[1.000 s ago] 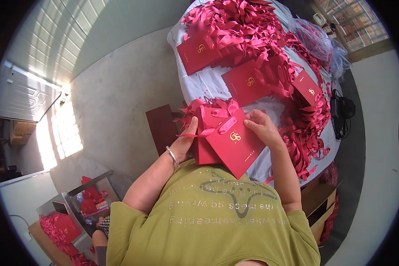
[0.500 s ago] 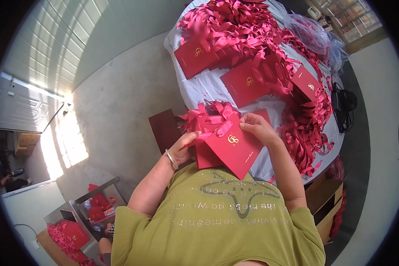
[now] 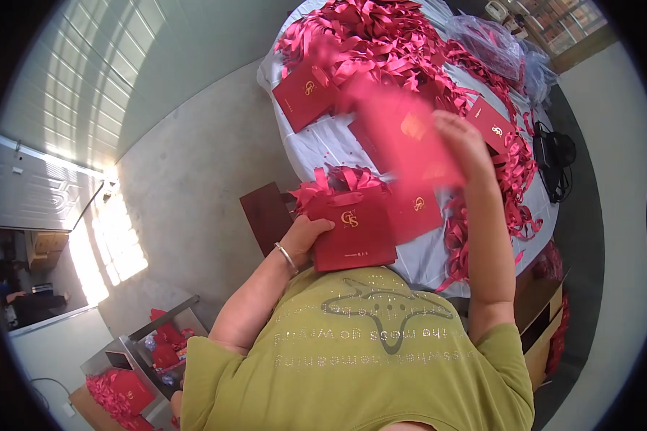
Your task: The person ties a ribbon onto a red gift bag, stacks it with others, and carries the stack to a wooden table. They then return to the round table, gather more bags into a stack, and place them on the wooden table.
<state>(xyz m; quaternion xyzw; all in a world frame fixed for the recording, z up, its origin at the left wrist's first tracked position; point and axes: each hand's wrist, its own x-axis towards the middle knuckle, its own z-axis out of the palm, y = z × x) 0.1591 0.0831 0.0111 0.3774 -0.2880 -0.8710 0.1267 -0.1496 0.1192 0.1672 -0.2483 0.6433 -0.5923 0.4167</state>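
My left hand (image 3: 306,238) is closed on the side of a small stack of red gift bags (image 3: 358,243), its thumb over the front one. Gold letters mark that front bag, and pink-red ribbon handles (image 3: 341,178) bunch along its top. Out over the table, my right hand (image 3: 467,140) grips the right edge of a single red gift bag (image 3: 410,136), blurred by motion. Beneath it, another red bag (image 3: 415,212) lies on the white cloth, partly covered. A further red bag (image 3: 305,97) rests flat near the table's left edge.
Red ribbon-handled bags (image 3: 366,36) heap across the far side of the cloth-covered table (image 3: 323,147). Clear plastic wrap (image 3: 492,47) lies at the back right. A dark red panel (image 3: 266,219) stands left of the stack. Cardboard boxes (image 3: 543,334) sit low at right.
My right hand has swung forward and right, carrying one bag away from the stack over the table. My left hand still grips the stack, whose front bag now faces up.
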